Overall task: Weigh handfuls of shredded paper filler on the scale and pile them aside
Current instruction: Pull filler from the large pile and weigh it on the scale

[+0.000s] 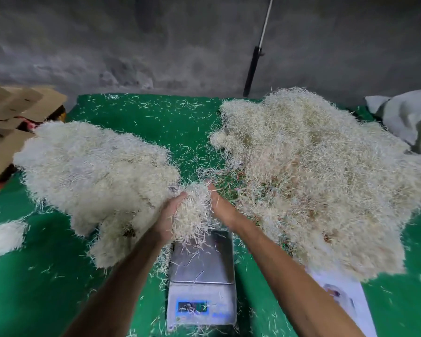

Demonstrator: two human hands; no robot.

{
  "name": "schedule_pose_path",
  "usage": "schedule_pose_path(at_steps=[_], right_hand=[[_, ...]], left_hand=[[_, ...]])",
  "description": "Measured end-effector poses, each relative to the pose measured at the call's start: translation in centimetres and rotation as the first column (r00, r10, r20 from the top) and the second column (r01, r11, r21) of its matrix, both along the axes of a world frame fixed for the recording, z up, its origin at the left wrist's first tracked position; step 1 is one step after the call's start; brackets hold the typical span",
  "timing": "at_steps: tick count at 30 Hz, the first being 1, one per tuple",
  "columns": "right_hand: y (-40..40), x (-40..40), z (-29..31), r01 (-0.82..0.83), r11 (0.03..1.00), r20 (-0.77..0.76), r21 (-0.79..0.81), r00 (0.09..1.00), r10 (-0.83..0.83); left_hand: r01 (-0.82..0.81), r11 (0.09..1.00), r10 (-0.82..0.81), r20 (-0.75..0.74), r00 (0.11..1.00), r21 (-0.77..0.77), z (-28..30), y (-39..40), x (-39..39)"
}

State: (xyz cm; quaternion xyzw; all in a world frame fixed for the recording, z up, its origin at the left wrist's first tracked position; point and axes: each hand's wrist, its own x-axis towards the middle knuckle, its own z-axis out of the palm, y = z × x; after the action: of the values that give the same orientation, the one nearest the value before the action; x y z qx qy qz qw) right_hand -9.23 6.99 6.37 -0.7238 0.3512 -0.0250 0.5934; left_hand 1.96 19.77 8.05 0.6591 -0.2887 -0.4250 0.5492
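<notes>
Green felt covered the tabletop (46, 276), and shreds of pale paper lay scattered all over it. Both hands cupped one handful of shredded filler (193, 210) between them, held above the far end of the scale (202, 280); the left hand (167, 218) pressed in from the left and the right hand (223, 209) from the right, fingers (180, 197) gently curved round the clump, so each hand had hold of it without clenching. Loose strands hung from the underside of the handful over the steel pan, and a few lay on the pan itself. The lit display at the near end of the scale was partly covered by strays and could not be read. To do this step well, it seemed wise to keep the clump together, carry it low and set it whole, so that little fell back onto the pan and upset the next reading. A whiter heap (90, 173) lay to the left of the scale, touching the left hand's side of the handful, and a larger, yellower heap (314, 171) spread to the right; which was stock and which was weighed could only be guessed.
</notes>
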Motion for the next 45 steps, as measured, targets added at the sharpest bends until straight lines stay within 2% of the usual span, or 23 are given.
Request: schedule_pose_path(at_steps=[2,4,6,7,9,10,11,12,14,16,18,19,22,24,26,29,32,36,38,39,41,43,45], right_hand=[[3.0,0.1,-1.1,0.047,0.970,0.118,0.237,0.990,-0.076],[5.7,0.8,-2.1,0.144,0.978,0.091,0.149,0.983,-0.159],[7.7,1.4,-3.2,0.256,0.966,0.070,-0.019,0.965,-0.254],[8.2,1.3,-3.6,0.322,0.943,0.104,-0.080,0.944,-0.313],[8.3,0.7,-4.4,0.417,0.907,0.143,-0.057,0.902,-0.406],[8.0,0.2,-4.9,0.453,0.891,0.120,0.014,0.884,-0.451],[7.6,-0.3,-5.4,0.459,0.884,0.062,0.087,0.883,-0.465],[7.0,-0.9,-5.7,0.464,0.879,-0.010,0.112,0.885,-0.466],[5.8,-2.4,-5.8,0.436,0.898,-0.115,0.063,0.897,-0.427],[4.9,-3.8,-5.6,0.374,0.921,-0.118,0.113,0.925,-0.361],[4.8,-4.9,-6.1,0.251,0.951,-0.104,0.178,0.966,-0.236],[4.7,-5.3,-6.7,0.225,0.959,-0.117,0.172,0.971,-0.206],[4.1,-6.5,-8.5,0.333,0.932,-0.113,0.143,0.941,-0.319],[3.7,-7.2,-8.7,0.425,0.899,-0.108,0.102,0.903,-0.415],[3.7,-7.9,-9.1,0.421,0.907,-0.042,-0.026,0.906,-0.422],[4.4,-8.6,-9.4,0.368,0.914,0.002,-0.172,0.928,-0.374],[5.1,-9.6,-9.4,0.390,0.911,0.042,-0.132,0.921,-0.388],[6.5,-13.0,-12.1,0.626,0.779,0.099,-0.043,0.778,-0.620],[8.6,-14.8,-15.1,0.708,0.695,0.033,0.122,0.697,-0.716],[9.8,-15.7,-16.5,0.745,0.624,0.002,0.234,0.642,-0.767],[11.4,-17.1,-18.5,0.776,0.469,-0.001,0.422,0.517,-0.856],[11.6,-17.3,-18.8,0.766,0.407,0.019,0.497,0.459,-0.888],[11.3,-17.0,-18.4,0.770,0.393,0.022,0.503,0.443,-0.896]], left_hand=[[-0.083,0.988,0.072,0.087,0.994,0.130,-1.6,0.0,-0.6],[-0.190,0.939,0.160,0.125,0.979,0.286,-1.9,-0.4,-1.8],[-0.253,0.920,0.242,0.074,0.967,0.298,-3.2,-0.2,-2.1],[-0.273,0.917,0.296,-0.037,0.955,0.291,-3.8,0.1,-2.1],[-0.204,0.942,0.305,-0.430,0.850,0.265,-4.7,0.8,-1.6],[-0.104,0.975,0.208,-0.625,0.752,0.198,-4.8,1.2,-1.4],[-0.033,0.993,0.108,-0.734,0.670,0.116,-4.8,1.9,-1.4],[0.050,0.997,0.009,-0.743,0.669,0.057,-5.1,2.4,-1.4],[0.136,0.984,-0.040,-0.601,0.798,0.115,-6.0,3.1,-1.6],[-0.019,0.950,0.115,-0.293,0.949,0.311,-6.9,3.4,-2.2],[-0.146,0.906,0.166,-0.015,0.986,0.397,-7.9,3.6,-2.2],[-0.141,0.902,0.144,0.024,0.989,0.408,-8.3,3.7,-2.2],[-0.096,0.908,0.124,-0.043,0.991,0.408,-9.0,4.2,-2.1],[-0.138,0.908,0.167,-0.041,0.985,0.396,-9.5,4.4,-2.0],[-0.200,0.897,0.233,-0.036,0.972,0.394,-10.2,4.6,-2.0],[-0.210,0.886,0.219,0.026,0.975,0.415,-11.5,5.0,-2.0],[-0.253,0.907,0.240,0.081,0.967,0.336,-12.5,6.2,-1.2],[-0.263,0.927,0.284,-0.041,0.958,0.267,-14.1,9.9,-0.3],[-0.290,0.923,0.360,-0.300,0.883,0.253,-16.4,12.7,-0.5],[-0.323,0.912,0.407,-0.462,0.788,0.252,-17.8,14.2,-0.9],[-0.439,0.859,0.479,-0.717,0.506,0.264,-20.4,16.8,-1.6],[-0.509,0.817,0.470,-0.826,0.312,0.272,-22.0,18.2,-1.7],[-0.529,0.803,0.470,-0.837,0.280,0.274,-22.3,18.4,-1.6]])
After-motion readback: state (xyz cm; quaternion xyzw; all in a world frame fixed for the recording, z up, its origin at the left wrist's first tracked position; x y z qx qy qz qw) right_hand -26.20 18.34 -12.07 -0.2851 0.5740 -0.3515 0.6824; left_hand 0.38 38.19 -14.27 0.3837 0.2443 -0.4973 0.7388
